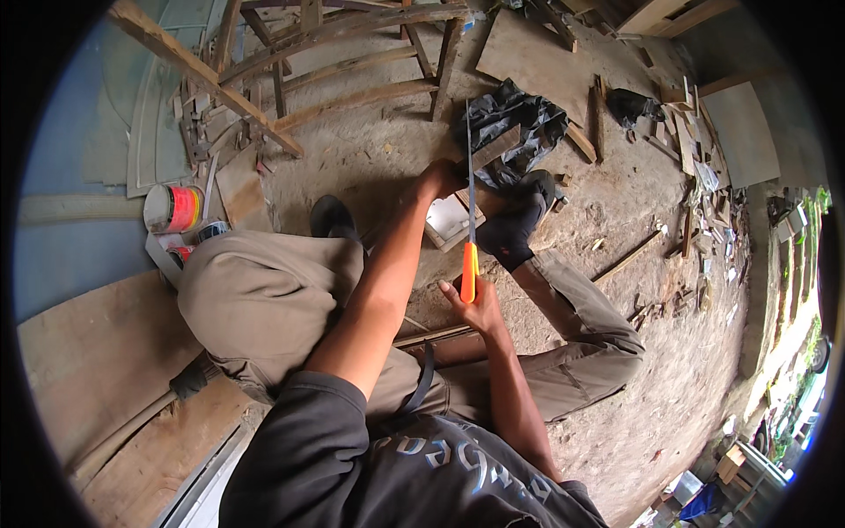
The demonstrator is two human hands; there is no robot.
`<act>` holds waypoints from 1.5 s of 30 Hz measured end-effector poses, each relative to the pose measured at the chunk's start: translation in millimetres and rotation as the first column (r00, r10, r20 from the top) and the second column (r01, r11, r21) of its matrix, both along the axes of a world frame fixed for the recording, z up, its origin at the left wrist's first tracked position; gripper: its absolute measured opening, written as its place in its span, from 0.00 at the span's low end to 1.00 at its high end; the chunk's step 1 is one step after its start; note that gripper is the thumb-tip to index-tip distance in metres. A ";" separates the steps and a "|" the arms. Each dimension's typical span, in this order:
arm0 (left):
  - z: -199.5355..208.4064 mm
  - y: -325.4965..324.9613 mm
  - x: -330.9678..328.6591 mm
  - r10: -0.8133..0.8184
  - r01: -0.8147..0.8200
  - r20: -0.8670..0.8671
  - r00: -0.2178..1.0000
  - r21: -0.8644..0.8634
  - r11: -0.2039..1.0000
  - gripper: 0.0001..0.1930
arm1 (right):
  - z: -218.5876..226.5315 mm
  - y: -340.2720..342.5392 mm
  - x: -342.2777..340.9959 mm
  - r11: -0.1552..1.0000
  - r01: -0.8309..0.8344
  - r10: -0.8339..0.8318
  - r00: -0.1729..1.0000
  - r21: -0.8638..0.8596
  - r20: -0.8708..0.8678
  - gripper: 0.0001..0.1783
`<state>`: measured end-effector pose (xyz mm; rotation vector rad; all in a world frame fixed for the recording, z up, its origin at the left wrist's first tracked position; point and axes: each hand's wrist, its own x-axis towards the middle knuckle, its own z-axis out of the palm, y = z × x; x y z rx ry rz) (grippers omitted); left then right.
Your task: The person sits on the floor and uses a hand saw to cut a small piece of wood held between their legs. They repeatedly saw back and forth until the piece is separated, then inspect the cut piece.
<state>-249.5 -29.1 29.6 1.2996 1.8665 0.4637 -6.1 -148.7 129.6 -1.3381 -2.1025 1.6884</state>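
Note:
My right hand (478, 310) is closed around the orange and yellow handle of a handsaw (471, 207). Its long thin blade points away from me and passes over a short piece of wood (498, 148). My left hand (440, 179) is closed on the near left end of that wood, though its fingertips are partly hidden. Crumpled black plastic (528, 123) lies under and behind the wood. Between my feet, a wood-framed block with a white face (447, 217) sits just below the left hand. Whether the blade touches the wood I cannot tell.
A wooden frame (352, 92) stands at the far left. Cans with bright labels (176, 209) are beside my left knee. Wood offcuts (687, 141) and scraps litter the right side of the floor. My dark-shod right foot (510, 231) is close to the blade.

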 end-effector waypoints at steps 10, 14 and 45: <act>-13.7 -18.0 42.3 -0.048 0.082 -0.212 0.976 0.155 0.984 0.20 | 58.9 -9.7 10.1 0.948 0.244 -0.243 0.970 0.206 -0.034 0.27; -0.1 -32.9 69.8 0.006 0.034 -0.223 0.975 0.178 0.983 0.18 | 48.0 -18.0 42.9 0.923 0.314 -0.295 0.949 0.221 -0.114 0.28; 19.9 -33.5 64.3 0.183 -0.173 -0.130 0.974 0.081 0.982 0.20 | 43.7 8.9 77.8 0.894 0.432 -0.447 0.876 -0.116 -0.180 0.19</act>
